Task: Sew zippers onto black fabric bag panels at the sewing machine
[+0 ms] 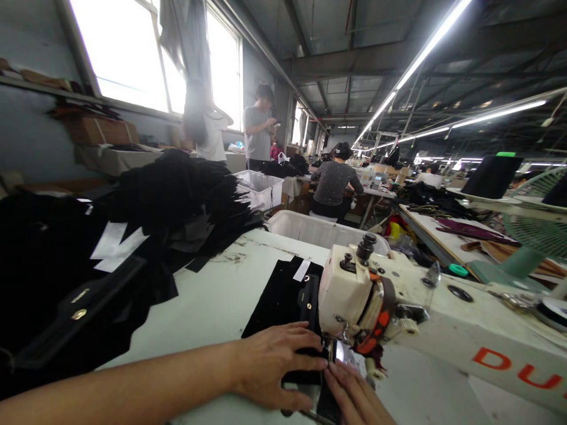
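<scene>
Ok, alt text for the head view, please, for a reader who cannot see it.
Both hands, left hand and right hand, press a black fabric piece flat at the needle of a white sewing machine on a pale worktable. Black fabric piles sit left; other workers beyond.

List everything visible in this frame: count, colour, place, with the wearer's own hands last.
black fabric piece: one, black with a white tag, on the table under both hands
sewing machine: one, cream with orange lettering, right of centre
table: one, pale, foreground
pile of black cut pieces: one heap, black, left on the table
white bins: two, white, behind the table
green fan: one, right edge
other people: at least three, background, one seated
left hand: flat on the fabric, fingers spread
right hand: flat beside the needle, lower edge
</scene>
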The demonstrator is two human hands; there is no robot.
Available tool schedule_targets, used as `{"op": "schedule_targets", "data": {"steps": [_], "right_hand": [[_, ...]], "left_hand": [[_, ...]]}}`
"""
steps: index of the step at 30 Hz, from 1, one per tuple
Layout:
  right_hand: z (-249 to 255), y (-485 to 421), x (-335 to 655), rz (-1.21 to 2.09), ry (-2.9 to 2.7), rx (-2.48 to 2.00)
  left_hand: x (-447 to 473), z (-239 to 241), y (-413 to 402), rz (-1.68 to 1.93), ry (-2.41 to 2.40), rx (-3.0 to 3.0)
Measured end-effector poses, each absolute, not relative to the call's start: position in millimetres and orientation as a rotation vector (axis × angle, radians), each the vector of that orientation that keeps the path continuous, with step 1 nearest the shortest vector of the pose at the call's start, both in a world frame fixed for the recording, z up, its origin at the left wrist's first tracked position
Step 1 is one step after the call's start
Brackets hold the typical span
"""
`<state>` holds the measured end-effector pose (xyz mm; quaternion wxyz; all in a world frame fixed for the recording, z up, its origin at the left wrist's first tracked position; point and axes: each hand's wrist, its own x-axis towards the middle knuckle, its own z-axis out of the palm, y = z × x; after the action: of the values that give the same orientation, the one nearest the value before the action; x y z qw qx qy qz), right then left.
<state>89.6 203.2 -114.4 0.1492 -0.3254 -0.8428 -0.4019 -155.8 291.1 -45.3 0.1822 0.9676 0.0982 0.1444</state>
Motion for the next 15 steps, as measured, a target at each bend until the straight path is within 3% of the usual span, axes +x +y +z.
{"op": "schedule_targets", "data": {"steps": [15], "right_hand": [[-118.9,206.9,93.5,-1.184,-2.460,-0.989]], "left_hand": [[-154.3,-46.0,299.3,0.439,0.263,2.646]]}}
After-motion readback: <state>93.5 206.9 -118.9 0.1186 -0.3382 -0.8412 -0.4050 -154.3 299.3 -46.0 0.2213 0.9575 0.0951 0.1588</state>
